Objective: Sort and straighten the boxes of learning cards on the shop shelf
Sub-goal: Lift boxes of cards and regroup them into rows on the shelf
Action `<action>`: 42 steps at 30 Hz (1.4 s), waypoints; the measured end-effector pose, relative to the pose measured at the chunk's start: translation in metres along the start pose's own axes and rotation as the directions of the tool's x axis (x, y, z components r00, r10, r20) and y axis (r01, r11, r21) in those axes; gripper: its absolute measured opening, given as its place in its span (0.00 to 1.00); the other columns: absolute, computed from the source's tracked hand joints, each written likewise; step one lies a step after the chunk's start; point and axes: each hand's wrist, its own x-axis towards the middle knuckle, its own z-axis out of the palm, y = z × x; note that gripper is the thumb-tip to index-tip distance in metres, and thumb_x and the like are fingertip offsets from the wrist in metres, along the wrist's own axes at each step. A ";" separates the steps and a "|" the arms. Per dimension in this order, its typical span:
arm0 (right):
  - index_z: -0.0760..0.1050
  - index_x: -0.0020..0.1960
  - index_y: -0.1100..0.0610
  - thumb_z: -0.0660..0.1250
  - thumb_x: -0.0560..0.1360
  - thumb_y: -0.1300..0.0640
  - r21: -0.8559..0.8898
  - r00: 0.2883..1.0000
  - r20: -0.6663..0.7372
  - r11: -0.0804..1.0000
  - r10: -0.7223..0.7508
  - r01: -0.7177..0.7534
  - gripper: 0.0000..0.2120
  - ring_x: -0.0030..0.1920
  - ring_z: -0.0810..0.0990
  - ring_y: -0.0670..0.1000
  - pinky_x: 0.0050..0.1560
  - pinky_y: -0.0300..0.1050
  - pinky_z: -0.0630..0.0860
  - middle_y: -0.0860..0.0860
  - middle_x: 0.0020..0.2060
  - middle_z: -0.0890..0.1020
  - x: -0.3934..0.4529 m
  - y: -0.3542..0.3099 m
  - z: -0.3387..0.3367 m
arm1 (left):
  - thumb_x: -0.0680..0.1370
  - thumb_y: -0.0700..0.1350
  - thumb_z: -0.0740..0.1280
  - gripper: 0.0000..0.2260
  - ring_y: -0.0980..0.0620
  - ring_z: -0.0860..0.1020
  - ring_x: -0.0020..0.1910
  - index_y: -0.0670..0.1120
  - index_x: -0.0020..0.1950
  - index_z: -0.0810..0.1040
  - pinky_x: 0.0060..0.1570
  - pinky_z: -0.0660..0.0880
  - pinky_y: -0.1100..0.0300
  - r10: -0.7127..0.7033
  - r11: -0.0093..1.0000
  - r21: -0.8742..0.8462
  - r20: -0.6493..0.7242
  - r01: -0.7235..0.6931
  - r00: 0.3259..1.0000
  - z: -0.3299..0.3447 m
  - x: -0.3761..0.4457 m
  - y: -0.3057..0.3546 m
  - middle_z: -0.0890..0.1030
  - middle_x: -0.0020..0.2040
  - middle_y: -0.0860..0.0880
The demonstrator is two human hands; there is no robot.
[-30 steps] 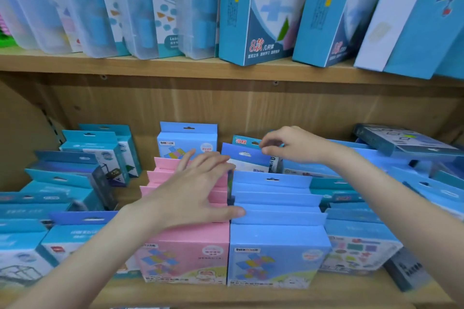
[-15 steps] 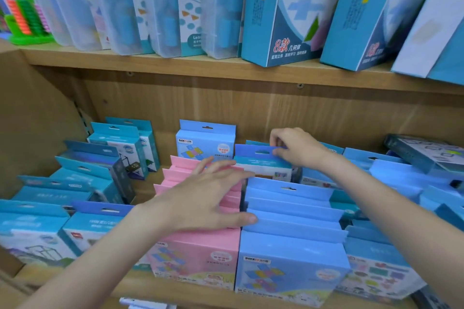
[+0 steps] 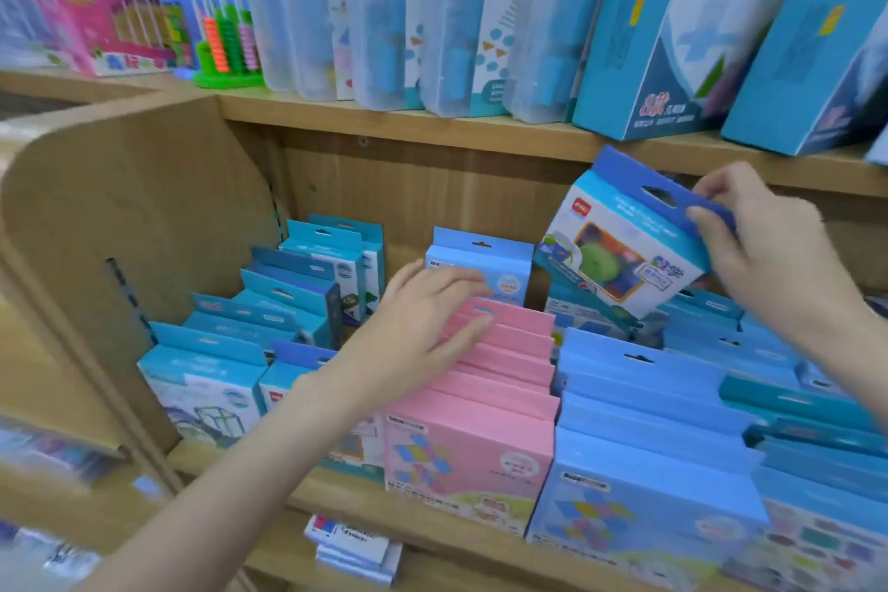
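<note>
Lower shelf (image 3: 432, 524) packed with rows of card boxes. Pink row (image 3: 499, 380) at 6 o'clock — left hand (image 3: 423, 337) lies flat on its tops, fingers straight. Lifted box (image 3: 624, 245), tilted, at 2 o'clock — right hand (image 3: 764, 245) pinches its hang tab. Risk: tab grip slips, the box drops and topples the blue row (image 3: 639, 404) below.

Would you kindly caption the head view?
Right hand lifts a tilted blue card box; left hand rests on pink boxes.
</note>
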 end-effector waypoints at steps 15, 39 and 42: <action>0.70 0.51 0.62 0.59 0.73 0.57 0.280 0.991 -0.123 0.957 -0.046 0.079 0.11 0.42 0.77 0.58 0.43 0.44 0.68 0.58 0.42 0.80 0.014 -0.090 0.022 | 0.74 0.52 0.56 0.15 0.55 0.70 0.59 0.52 0.58 0.75 0.60 0.67 0.41 -0.176 0.966 0.184 -0.047 0.182 0.983 -0.056 -0.117 -0.084 0.79 0.56 0.52; 0.64 0.47 0.58 0.57 0.79 0.62 0.631 0.926 0.346 0.768 -0.151 -0.111 0.03 0.39 0.80 0.53 0.24 0.43 0.78 0.55 0.43 0.79 0.061 -0.155 0.081 | 0.71 0.67 0.53 0.22 0.46 0.66 0.64 0.58 0.59 0.65 0.68 0.49 0.43 -0.167 0.888 0.451 0.128 0.093 0.978 -0.070 -0.106 -0.097 0.74 0.60 0.52; 0.63 0.46 0.58 0.56 0.79 0.62 0.614 0.925 0.345 0.784 -0.160 -0.094 0.04 0.41 0.81 0.55 0.26 0.47 0.79 0.59 0.45 0.80 0.056 -0.153 0.088 | 0.65 0.77 0.38 0.38 0.54 0.56 0.71 0.55 0.62 0.64 0.70 0.38 0.52 -0.253 0.912 0.379 0.215 0.158 0.943 -0.079 -0.095 -0.109 0.71 0.64 0.56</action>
